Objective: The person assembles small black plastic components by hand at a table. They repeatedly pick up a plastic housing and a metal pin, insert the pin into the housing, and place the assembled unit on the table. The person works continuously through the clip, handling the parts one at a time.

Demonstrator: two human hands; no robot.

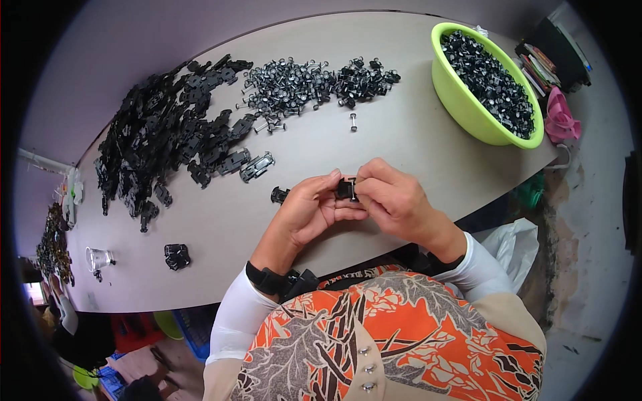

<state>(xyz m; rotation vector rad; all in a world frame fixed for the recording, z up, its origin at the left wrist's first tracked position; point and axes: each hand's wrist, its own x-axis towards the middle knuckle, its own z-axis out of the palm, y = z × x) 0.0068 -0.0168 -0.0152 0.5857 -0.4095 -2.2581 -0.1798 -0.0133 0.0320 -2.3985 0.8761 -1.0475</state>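
One piece looks partway done, held just above the near side of the bench [408, 127]. The left hand [313, 208] is half curled, its grip loosely around a small black block [343, 190]; the right hand's [399, 195] grip is pinched tight on a wheeled axle [354, 190] against it. I can't tell whether it's seated. Plenty seems left: a heap of loose axles [281, 85] lies beyond. The green basin [458, 108], full of similar black-and-silver pieces, perhaps holds finished ones.

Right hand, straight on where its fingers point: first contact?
Probably the small black plastic piece in the left hand, just ahead of the right hand; whether they already touch is unclear.
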